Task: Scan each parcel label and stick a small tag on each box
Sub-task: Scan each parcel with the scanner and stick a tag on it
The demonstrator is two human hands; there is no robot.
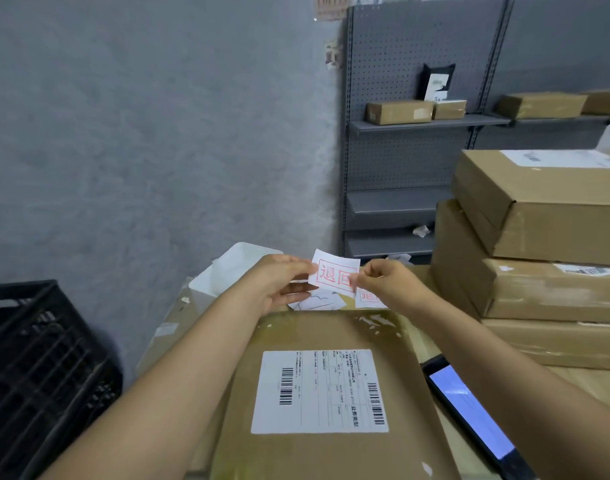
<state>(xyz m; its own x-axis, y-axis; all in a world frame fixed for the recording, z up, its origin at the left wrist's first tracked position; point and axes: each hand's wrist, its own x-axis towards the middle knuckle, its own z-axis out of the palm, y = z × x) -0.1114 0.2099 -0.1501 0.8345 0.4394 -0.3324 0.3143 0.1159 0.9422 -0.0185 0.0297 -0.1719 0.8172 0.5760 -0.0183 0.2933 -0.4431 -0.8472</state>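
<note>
Just below and nearer than the fingers lies the flat brown cardboard parcel (pixel 331 393), its white printed shipping label (pixel 319 391) facing up. To the right of them rises a stack of brown cardboard boxes (pixel 539 237); below the right forearm a black handheld scanner with a lit blue screen (pixel 470 414) rests on the table. Between the fingers hangs a small white tag stamped in red (pixel 334 273): the left hand (pixel 283 282) pinches its left edge, the right hand (pixel 383 282) its lower right corner. To do this well, I judge, peel the backing cleanly, keep the tag flat, and press it onto bare cardboard clear of the barcodes
</note>
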